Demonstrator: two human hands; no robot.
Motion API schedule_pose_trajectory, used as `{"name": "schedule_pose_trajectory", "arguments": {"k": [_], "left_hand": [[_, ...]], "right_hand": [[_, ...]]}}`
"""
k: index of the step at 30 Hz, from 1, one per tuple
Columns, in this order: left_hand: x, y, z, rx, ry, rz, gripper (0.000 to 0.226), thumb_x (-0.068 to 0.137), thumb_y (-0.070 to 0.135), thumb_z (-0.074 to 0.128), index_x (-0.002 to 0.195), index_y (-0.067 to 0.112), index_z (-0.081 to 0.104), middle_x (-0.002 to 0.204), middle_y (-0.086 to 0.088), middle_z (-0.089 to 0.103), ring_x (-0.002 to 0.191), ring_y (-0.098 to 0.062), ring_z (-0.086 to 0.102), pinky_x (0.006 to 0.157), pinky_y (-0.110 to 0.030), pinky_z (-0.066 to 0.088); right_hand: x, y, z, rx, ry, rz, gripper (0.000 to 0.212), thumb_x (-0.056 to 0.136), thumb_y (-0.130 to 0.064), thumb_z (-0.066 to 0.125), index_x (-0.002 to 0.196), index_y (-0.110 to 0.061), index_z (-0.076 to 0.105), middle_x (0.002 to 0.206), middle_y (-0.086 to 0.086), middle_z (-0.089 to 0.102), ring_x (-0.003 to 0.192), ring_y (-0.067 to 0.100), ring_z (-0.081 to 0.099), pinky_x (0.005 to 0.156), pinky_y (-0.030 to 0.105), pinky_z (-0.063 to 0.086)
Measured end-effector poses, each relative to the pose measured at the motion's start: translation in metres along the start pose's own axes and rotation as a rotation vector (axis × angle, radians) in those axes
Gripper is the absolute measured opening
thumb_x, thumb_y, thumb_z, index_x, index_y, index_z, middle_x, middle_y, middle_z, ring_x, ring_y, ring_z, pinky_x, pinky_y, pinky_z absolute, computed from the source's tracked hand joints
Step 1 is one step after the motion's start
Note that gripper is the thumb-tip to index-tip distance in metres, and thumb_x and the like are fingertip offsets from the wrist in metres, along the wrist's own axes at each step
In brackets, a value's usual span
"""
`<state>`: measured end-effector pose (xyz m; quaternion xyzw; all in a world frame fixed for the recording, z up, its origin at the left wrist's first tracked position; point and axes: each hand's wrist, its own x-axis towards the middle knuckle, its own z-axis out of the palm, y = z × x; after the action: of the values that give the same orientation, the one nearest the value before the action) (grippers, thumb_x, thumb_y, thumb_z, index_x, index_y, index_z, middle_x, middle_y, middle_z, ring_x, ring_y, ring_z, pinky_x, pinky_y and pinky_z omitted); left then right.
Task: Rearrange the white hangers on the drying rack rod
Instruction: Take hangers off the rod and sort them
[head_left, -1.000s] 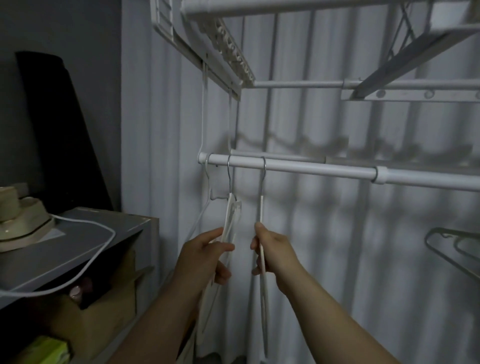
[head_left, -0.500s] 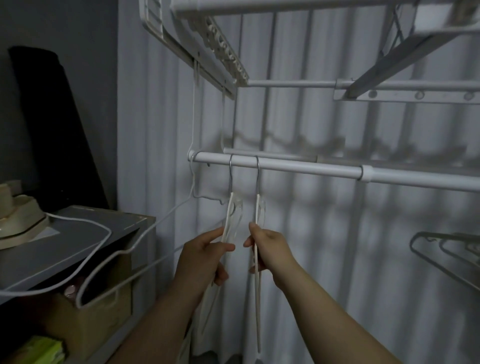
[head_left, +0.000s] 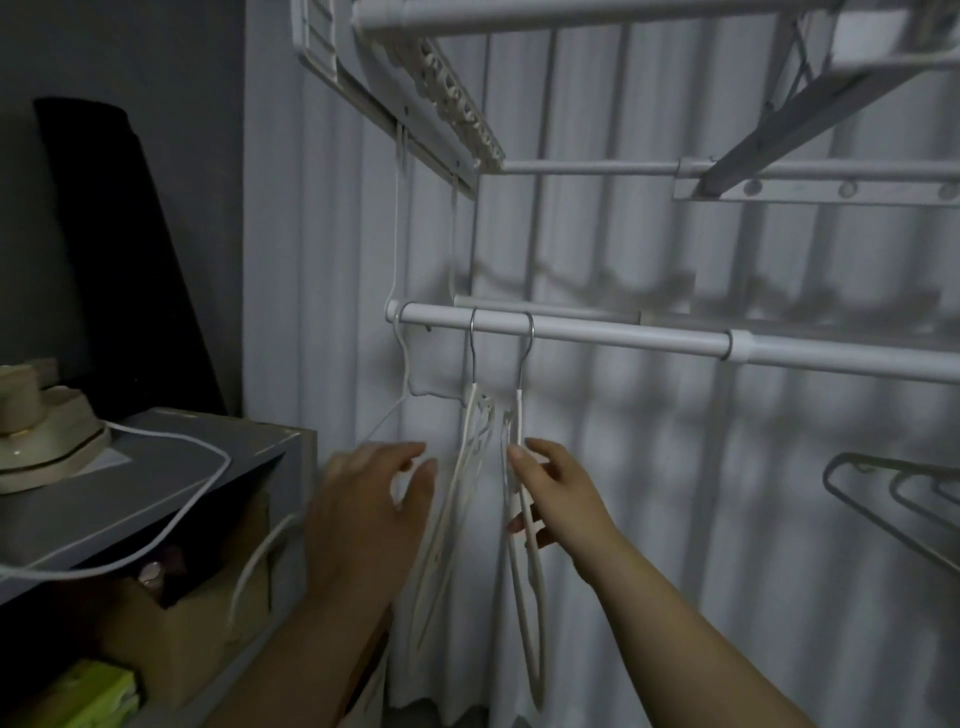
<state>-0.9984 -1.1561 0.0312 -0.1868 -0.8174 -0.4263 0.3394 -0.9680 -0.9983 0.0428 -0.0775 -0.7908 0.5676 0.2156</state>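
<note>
Two white hangers hang by metal hooks near the left end of the white rod (head_left: 623, 332) of the drying rack. The left hanger (head_left: 467, 467) hangs free. My left hand (head_left: 374, 509) is blurred, fingers spread, just left of that hanger and holding nothing. The right hanger (head_left: 527, 597) is pinched by my right hand (head_left: 556, 493) at its upper part, thumb in front and fingers behind.
A thin white wire hanger (head_left: 410, 374) dangles at the rod's left tip. Grey hangers (head_left: 893, 499) hang at the right edge. A grey shelf (head_left: 171, 483) at left carries a hat (head_left: 36, 431) and a white cord (head_left: 202, 483). Rack bars (head_left: 587, 167) run overhead.
My left hand has let go of the left hanger and opened, moving left. My right hand keeps its pinch on the right hanger.
</note>
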Motion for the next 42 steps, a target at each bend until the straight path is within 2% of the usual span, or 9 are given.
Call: {"name": "schedule_pose_trajectory", "arguments": {"k": [3, 7, 10, 14, 19, 22, 28, 36, 42], "left_hand": [[0.011, -0.014, -0.014, 0.181, 0.150, 0.138, 0.029, 0.083, 0.024, 0.056, 0.106, 0.008, 0.065, 0.108, -0.016, 0.064, 0.099, -0.037, 0.056, 0.084, -0.043, 0.042], [0.021, -0.033, -0.018, 0.069, -0.254, -0.199, 0.054, 0.086, 0.030, 0.056, 0.135, 0.015, 0.037, 0.133, -0.013, 0.049, 0.117, -0.030, 0.048, 0.100, -0.039, 0.040], [0.015, -0.038, -0.007, 0.011, -0.387, -0.294, 0.039, 0.092, 0.024, 0.047, 0.129, 0.014, 0.043, 0.108, -0.011, 0.060, 0.082, -0.018, 0.058, 0.074, -0.019, 0.047], [0.010, -0.041, -0.007, -0.041, -0.360, -0.339, 0.024, 0.093, 0.008, 0.037, 0.083, 0.016, 0.058, 0.093, -0.021, 0.065, 0.053, -0.023, 0.052, 0.061, -0.034, 0.053], [0.015, -0.045, -0.012, 0.059, -0.287, -0.254, 0.031, 0.096, 0.020, 0.037, 0.110, 0.005, 0.060, 0.110, -0.019, 0.064, 0.099, -0.028, 0.058, 0.072, -0.024, 0.038], [0.015, -0.041, -0.015, 0.040, -0.320, -0.267, 0.031, 0.093, 0.027, 0.044, 0.113, 0.008, 0.061, 0.110, -0.016, 0.065, 0.104, -0.030, 0.058, 0.089, -0.031, 0.045], [0.017, -0.048, -0.012, 0.271, -0.312, -0.241, 0.031, 0.095, 0.025, 0.039, 0.100, 0.006, 0.064, 0.103, -0.016, 0.066, 0.096, -0.028, 0.060, 0.067, -0.023, 0.035], [0.021, -0.056, -0.026, 0.391, -0.259, -0.229, 0.029, 0.093, 0.028, 0.042, 0.105, 0.010, 0.061, 0.108, -0.015, 0.064, 0.094, -0.029, 0.058, 0.074, -0.032, 0.045], [0.011, -0.021, -0.035, -0.097, -0.020, -0.028, 0.051, 0.081, 0.040, 0.059, 0.127, 0.019, 0.050, 0.123, 0.000, 0.055, 0.101, -0.014, 0.052, 0.087, -0.029, 0.041]], "right_hand": [[0.002, -0.003, -0.005, 0.035, 0.034, 0.028, 0.056, 0.089, -0.023, 0.051, 0.139, -0.024, 0.024, 0.123, -0.002, 0.039, 0.065, 0.017, 0.056, 0.046, 0.025, 0.049], [0.003, -0.007, -0.002, 0.084, 0.025, 0.051, 0.067, 0.089, -0.011, 0.047, 0.143, -0.026, 0.012, 0.143, 0.003, 0.025, 0.060, 0.016, 0.055, 0.040, 0.021, 0.048], [0.002, -0.007, 0.006, 0.047, 0.031, 0.076, 0.065, 0.089, -0.008, 0.045, 0.144, -0.024, 0.013, 0.146, 0.006, 0.026, 0.048, 0.015, 0.049, 0.038, 0.020, 0.046], [0.005, -0.003, 0.008, -0.025, 0.095, 0.076, 0.050, 0.090, -0.003, 0.036, 0.139, -0.011, 0.030, 0.132, 0.009, 0.043, 0.041, 0.015, 0.041, 0.029, 0.014, 0.035], [0.008, 0.000, 0.007, -0.009, 0.145, 0.068, 0.043, 0.089, 0.000, 0.034, 0.131, -0.007, 0.042, 0.072, 0.002, 0.045, 0.025, 0.006, 0.039, 0.027, 0.011, 0.030], [0.008, 0.001, 0.006, -0.026, 0.152, 0.061, 0.042, 0.089, 0.000, 0.035, 0.131, -0.006, 0.042, 0.082, 0.007, 0.047, 0.025, 0.007, 0.041, 0.028, 0.011, 0.031], [0.003, -0.001, 0.006, -0.030, 0.151, 0.049, 0.040, 0.089, 0.000, 0.035, 0.127, -0.009, 0.045, 0.074, 0.004, 0.049, 0.044, 0.017, 0.041, 0.028, 0.012, 0.034], [0.002, -0.003, 0.006, -0.038, 0.125, 0.055, 0.043, 0.090, -0.001, 0.036, 0.133, -0.007, 0.040, 0.100, 0.013, 0.048, 0.044, 0.017, 0.042, 0.030, 0.014, 0.038], [-0.003, -0.006, 0.007, -0.018, 0.107, 0.023, 0.047, 0.089, 0.000, 0.037, 0.135, -0.010, 0.038, 0.086, 0.006, 0.053, 0.044, 0.016, 0.046, 0.032, 0.014, 0.040]]}}
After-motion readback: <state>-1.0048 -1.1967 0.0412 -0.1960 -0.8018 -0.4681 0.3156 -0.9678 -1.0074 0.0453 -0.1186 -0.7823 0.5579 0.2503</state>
